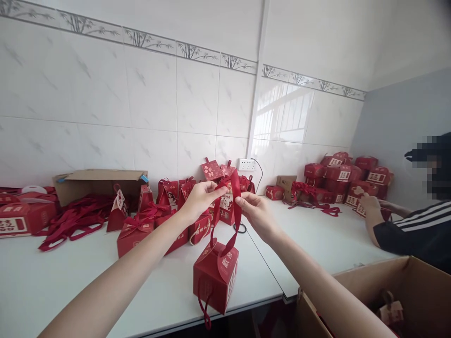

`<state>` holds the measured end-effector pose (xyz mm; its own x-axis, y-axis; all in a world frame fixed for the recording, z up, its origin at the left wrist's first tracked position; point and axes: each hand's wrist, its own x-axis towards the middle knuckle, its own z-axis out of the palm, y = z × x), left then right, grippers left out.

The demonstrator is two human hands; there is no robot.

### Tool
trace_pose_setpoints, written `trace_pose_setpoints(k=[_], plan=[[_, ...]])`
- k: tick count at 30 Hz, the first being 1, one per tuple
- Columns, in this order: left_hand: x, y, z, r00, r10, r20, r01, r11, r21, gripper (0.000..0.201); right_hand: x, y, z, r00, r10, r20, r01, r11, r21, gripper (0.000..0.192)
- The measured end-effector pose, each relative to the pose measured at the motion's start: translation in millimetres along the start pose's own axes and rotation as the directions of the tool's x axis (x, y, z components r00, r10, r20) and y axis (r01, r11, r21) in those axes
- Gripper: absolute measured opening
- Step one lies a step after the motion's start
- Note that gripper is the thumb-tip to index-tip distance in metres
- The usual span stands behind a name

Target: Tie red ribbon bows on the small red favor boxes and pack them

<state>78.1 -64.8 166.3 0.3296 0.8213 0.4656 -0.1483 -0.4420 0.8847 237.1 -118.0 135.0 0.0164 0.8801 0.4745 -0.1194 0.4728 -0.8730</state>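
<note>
A small red gift box stands near the front edge of the white table. A red ribbon rises from its top in a loop. My left hand pinches the ribbon's upper left part. My right hand pinches the right side of the same ribbon. Both hands are held above the box, close together. A thin red cord hangs from the box's lower front.
Several finished red boxes crowd the table behind my hands. Loose red ribbons and an open cardboard carton lie at left. More red boxes are stacked at back right, where another person's hand works. A brown carton stands at lower right.
</note>
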Motion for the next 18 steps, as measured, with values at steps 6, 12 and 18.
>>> trace_pose_setpoints(k=[6,12,18], plan=[[-2,10,8.4,0.991,-0.088,0.103,0.122,0.910,-0.396,0.029,0,-2,1,1.000,0.019,0.009,-0.020,0.997,0.081,0.027],[-4,21,17.9,0.977,-0.150,0.149,0.209,0.791,-0.575,0.039,0,-4,3,0.999,0.041,-0.011,-0.039,0.988,0.152,0.027],[-7,16,17.3,0.985,-0.048,0.166,0.137,0.800,-0.584,0.015,2,-8,6,0.998,0.054,-0.038,-0.043,0.967,0.251,0.025]])
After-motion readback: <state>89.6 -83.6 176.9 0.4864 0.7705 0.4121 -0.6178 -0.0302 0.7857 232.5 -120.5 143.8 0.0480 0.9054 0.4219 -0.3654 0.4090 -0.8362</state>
